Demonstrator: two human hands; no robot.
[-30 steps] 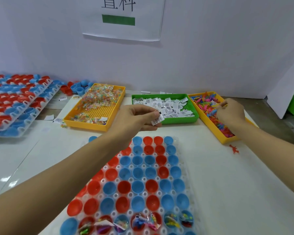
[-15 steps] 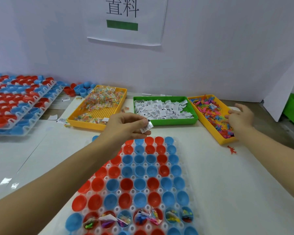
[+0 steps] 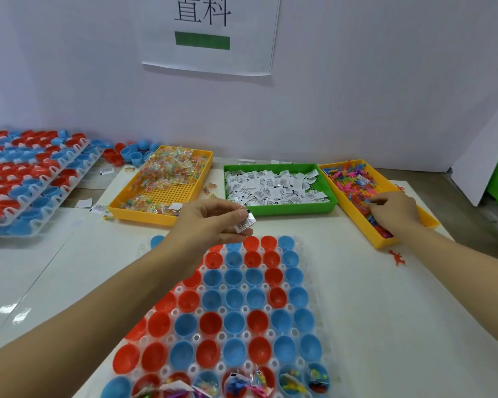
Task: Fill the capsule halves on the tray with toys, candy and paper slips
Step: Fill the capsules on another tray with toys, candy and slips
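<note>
A clear tray of red and blue capsule halves lies in front of me; only its nearest row holds toys, candy and slips. My left hand hovers over the tray's far end and pinches a white paper slip between thumb and fingers. My right hand reaches into the yellow bin of small coloured toys at the right, its fingertips curled down among them; what they hold is hidden. A green bin of paper slips and a yellow bin of wrapped candy stand behind the tray.
Stacked trays of red and blue capsule halves fill the left side, with loose halves behind them. A red toy lies loose on the table by the toy bin. A white wall with a paper sign closes the back.
My left hand has drawn back from the green bin toward the tray, still pinching the slip. My right hand shifted out to the right, then came back onto the toys.
</note>
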